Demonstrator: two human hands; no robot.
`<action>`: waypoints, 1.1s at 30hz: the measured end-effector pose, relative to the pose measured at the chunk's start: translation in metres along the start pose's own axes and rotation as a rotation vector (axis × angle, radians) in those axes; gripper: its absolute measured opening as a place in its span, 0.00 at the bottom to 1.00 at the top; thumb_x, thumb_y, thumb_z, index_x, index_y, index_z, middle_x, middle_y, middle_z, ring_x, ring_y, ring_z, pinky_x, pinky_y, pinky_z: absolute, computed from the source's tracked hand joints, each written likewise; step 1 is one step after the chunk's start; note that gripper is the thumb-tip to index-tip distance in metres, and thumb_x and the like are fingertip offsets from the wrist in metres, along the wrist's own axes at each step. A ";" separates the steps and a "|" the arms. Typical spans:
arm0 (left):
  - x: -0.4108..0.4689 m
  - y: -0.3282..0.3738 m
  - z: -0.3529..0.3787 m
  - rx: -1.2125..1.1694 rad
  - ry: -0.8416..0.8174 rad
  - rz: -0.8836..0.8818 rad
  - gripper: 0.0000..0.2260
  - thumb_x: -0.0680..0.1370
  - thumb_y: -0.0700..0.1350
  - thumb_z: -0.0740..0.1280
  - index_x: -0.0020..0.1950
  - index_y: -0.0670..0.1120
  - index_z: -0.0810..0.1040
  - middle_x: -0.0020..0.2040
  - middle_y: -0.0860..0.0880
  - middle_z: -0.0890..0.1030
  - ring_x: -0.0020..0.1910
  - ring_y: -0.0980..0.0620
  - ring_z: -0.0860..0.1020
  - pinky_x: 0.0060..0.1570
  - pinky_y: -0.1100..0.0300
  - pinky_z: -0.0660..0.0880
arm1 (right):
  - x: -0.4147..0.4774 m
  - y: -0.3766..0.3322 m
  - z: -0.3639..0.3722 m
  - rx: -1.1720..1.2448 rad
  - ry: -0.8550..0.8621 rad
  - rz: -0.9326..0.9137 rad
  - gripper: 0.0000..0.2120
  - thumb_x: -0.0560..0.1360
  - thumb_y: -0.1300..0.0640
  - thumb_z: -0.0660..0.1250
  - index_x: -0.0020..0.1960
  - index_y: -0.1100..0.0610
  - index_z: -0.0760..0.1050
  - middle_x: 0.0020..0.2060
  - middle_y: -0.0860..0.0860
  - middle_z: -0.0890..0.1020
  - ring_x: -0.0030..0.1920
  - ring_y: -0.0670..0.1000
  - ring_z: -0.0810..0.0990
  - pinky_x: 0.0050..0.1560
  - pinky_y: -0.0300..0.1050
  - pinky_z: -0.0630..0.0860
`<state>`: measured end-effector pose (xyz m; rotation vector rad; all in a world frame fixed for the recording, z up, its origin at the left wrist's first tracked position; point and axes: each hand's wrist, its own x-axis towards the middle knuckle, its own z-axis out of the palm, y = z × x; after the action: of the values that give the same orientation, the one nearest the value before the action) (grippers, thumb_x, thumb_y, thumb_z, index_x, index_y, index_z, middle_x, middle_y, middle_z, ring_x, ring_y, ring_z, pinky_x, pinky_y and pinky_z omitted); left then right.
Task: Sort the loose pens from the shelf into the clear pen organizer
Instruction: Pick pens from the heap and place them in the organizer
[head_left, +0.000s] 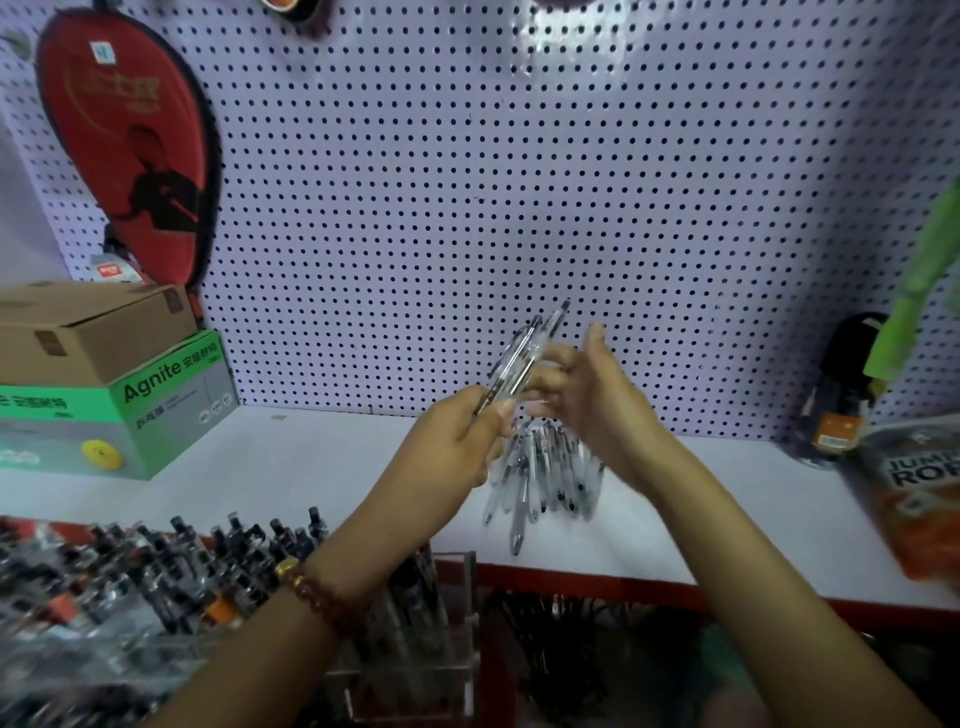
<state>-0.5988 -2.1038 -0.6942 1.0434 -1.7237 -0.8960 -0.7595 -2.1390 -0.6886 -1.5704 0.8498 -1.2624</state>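
Clear, glossy plastic for the held pens (519, 364) and the loose pile (545, 467) — likewise for the organizer (460, 618). Smooth white matt on the shelf (311, 457). Perforated, faintly shiny pegboard (519, 182). Matt brown cardboard box (93, 332); red cloth paddle case (124, 130).

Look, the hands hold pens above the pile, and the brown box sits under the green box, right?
No. The head view shows the brown box on top of the green box. The left hand and right hand do hold pens above the pile.

I see one view only | head-worn, wide-angle | faces forward and down | near shelf (311, 467), pegboard (467, 182) straight ahead
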 end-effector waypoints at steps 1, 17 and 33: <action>-0.001 -0.001 -0.001 -0.004 -0.007 -0.023 0.11 0.82 0.45 0.58 0.42 0.44 0.72 0.25 0.55 0.69 0.22 0.57 0.66 0.22 0.68 0.61 | 0.003 0.006 -0.016 -0.066 0.109 0.045 0.27 0.81 0.41 0.44 0.56 0.55 0.76 0.41 0.52 0.83 0.43 0.51 0.80 0.47 0.46 0.74; -0.009 -0.002 -0.002 -0.042 -0.040 -0.110 0.08 0.83 0.41 0.56 0.56 0.38 0.72 0.36 0.51 0.78 0.23 0.55 0.72 0.21 0.64 0.61 | 0.013 0.097 -0.056 -0.975 0.292 0.703 0.14 0.76 0.65 0.59 0.33 0.57 0.61 0.30 0.52 0.65 0.28 0.50 0.64 0.29 0.41 0.59; -0.024 0.012 -0.005 -0.227 0.020 0.016 0.06 0.82 0.44 0.58 0.48 0.46 0.73 0.34 0.43 0.76 0.34 0.49 0.83 0.28 0.61 0.78 | -0.047 -0.035 0.038 -0.280 0.171 -0.089 0.08 0.79 0.57 0.63 0.42 0.57 0.68 0.23 0.47 0.74 0.25 0.48 0.73 0.25 0.36 0.68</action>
<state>-0.5916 -2.0776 -0.6896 0.8836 -1.5694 -1.0408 -0.7348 -2.0760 -0.6734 -1.7531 1.1150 -1.4037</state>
